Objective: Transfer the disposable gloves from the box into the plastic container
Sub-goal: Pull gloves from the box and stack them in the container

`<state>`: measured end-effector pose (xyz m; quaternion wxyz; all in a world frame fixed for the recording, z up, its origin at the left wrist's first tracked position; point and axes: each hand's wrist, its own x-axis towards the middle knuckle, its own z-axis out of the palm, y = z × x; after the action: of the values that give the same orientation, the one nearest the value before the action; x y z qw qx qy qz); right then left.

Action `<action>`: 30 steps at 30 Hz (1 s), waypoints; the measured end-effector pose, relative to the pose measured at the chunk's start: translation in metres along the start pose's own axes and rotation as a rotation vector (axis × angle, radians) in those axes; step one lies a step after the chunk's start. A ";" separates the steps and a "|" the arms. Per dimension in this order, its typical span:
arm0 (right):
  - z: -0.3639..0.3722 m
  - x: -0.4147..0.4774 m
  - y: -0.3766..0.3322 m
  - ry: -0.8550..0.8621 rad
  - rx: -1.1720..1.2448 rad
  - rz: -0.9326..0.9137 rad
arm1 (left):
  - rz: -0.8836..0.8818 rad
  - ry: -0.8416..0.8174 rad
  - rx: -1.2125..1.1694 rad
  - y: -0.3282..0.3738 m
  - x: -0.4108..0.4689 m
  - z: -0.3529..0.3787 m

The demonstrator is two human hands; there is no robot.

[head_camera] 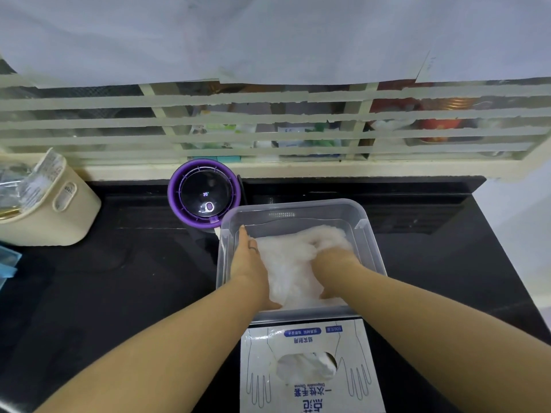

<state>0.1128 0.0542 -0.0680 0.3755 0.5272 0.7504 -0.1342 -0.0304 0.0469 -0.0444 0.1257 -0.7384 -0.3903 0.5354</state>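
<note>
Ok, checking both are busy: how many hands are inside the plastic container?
2. The left hand lies against the glove pile by the plastic container's left wall; the right hand digs into the pile on the right, its fingers hidden by gloves.

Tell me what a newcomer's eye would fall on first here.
The left hand and the right hand are on a white heap of gloves inside the clear plastic container in the middle. The glove box lies just nearer the person. A purple round device stands behind the container's left corner.
</note>
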 end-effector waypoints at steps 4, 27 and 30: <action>-0.001 -0.012 0.001 0.048 -0.062 -0.017 | -0.012 -0.028 -0.011 0.004 0.003 0.002; 0.005 -0.027 -0.014 -0.038 0.084 0.006 | -0.024 0.011 -0.046 0.010 -0.001 0.009; -0.002 -0.032 -0.015 -0.059 0.074 -0.003 | -0.018 -0.005 -0.070 0.006 -0.005 0.009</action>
<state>0.1038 0.0272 -0.0474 0.3775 0.5353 0.7344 -0.1778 -0.0361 0.0369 -0.0480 0.1034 -0.7375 -0.4157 0.5221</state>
